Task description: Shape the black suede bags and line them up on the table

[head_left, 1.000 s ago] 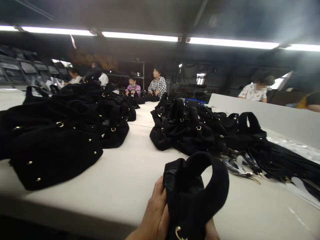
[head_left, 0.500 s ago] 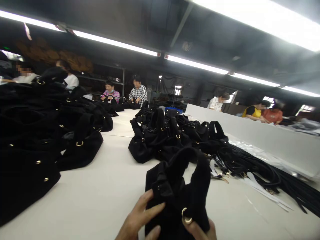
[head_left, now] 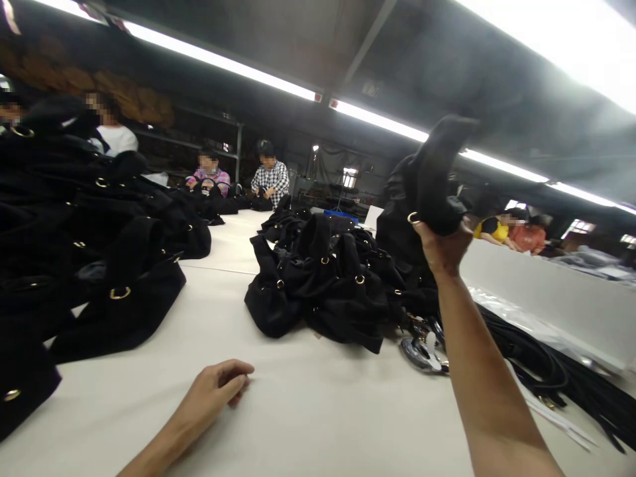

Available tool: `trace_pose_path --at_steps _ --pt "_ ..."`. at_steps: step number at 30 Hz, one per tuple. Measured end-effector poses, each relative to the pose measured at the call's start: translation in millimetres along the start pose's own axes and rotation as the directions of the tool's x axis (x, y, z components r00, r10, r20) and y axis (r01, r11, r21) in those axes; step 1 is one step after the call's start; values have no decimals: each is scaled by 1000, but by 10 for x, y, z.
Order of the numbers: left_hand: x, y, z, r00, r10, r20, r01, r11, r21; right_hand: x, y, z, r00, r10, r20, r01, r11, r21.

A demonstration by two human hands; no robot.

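Observation:
My right hand (head_left: pixel 444 246) is raised over the right side of the table, closed on a black fabric handbag (head_left: pixel 397 228) near a gold D-ring (head_left: pixel 412 217). The bag's strap (head_left: pixel 437 172) stands up above my fist. Low over the white table (head_left: pixel 308 411), my left hand (head_left: pixel 216 391) holds nothing, its fingers loosely bent and a little apart. Ahead of it lies a heap of black bags (head_left: pixel 318 285) with gold rings, partly behind the raised bag. A larger pile of similar bags (head_left: pixel 119 265) rises at the left.
Black straps (head_left: pixel 527 351) with metal clasps and white strips (head_left: pixel 556 414) lie along the right, beside clear plastic. A white partition (head_left: pixel 546 285) runs behind them. Several people work farther back, one in a checked shirt (head_left: pixel 271 177). A blue crate (head_left: pixel 342 216) stands beyond the heap.
My right hand has lifted the bag from the near table, up and forward to the right. The left hand has let go of it and moved left. The view has shifted slightly.

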State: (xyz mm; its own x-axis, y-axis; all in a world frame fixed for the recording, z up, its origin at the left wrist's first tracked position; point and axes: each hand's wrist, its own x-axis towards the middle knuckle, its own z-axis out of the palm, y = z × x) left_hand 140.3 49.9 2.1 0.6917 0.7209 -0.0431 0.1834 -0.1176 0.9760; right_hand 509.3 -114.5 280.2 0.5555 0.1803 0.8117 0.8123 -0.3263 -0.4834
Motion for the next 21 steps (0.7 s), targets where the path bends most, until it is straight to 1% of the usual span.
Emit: trace_pose_path --at_steps 1,2,3,4,5,6,7,8,10,12,14,15,16,17,18,19,20,21 --pt "-6 6 4 1000 -5 8 5 1000 3 -11 119 191 995 61 82 -62 998 16" --pt "-11 10 8 1000 -17 14 17 1000 2 -69 253 390 974 138 182 -146 989 33" --pt "-11 13 10 999 -30 11 30 1000 -5 -160 392 588 933 213 289 -234 971 39" --pt "-9 13 12 999 -41 4 41 999 -14 -268 531 774 880 287 379 -321 947 28" --pt "-5 12 14 999 -48 -4 48 999 -24 -378 660 938 838 341 426 -384 923 16" --pt "1 10 14 999 -53 -9 52 998 -34 -477 773 1073 806 387 447 -435 900 5" --pt "6 10 15 998 -55 -15 54 998 -41 -556 866 1174 791 416 448 -466 885 0" --pt "10 12 15 998 -57 -15 56 997 -45 -610 936 1239 785 433 443 -482 876 -2" --pt "9 22 16 998 -58 -9 57 998 -39 -660 1009 1272 791 447 418 -490 872 -5" --pt "-6 39 24 999 -53 -5 53 998 -18 -673 1002 1201 826 443 347 -466 884 -19" --pt "-38 59 44 999 -31 -23 32 999 37 -696 932 1066 873 430 232 -431 901 -48" --pt "-59 71 59 999 -6 -42 10 996 85 -715 875 984 905 394 161 -389 919 -59" --pt "-83 84 79 998 24 -62 -14 989 145 -738 801 899 947 311 82 -307 950 -62" --pt "-108 100 103 995 54 -82 -36 977 211 -761 708 815 984 180 2 -180 982 -59" --pt "-133 118 132 992 80 -99 -50 961 273 -780 592 738 997 12 -76 -16 998 -56" --pt "-159 135 166 989 95 -110 -55 945 322 -793 451 676 976 -167 -139 161 986 -52" --pt "-184 149 205 988 100 -115 -53 934 355 -795 285 636 928 -326 -182 324 945 -44" --pt "-209 156 249 989 95 -114 -46 927 373 -784 96 625 872 -447 -199 452 892 -23"
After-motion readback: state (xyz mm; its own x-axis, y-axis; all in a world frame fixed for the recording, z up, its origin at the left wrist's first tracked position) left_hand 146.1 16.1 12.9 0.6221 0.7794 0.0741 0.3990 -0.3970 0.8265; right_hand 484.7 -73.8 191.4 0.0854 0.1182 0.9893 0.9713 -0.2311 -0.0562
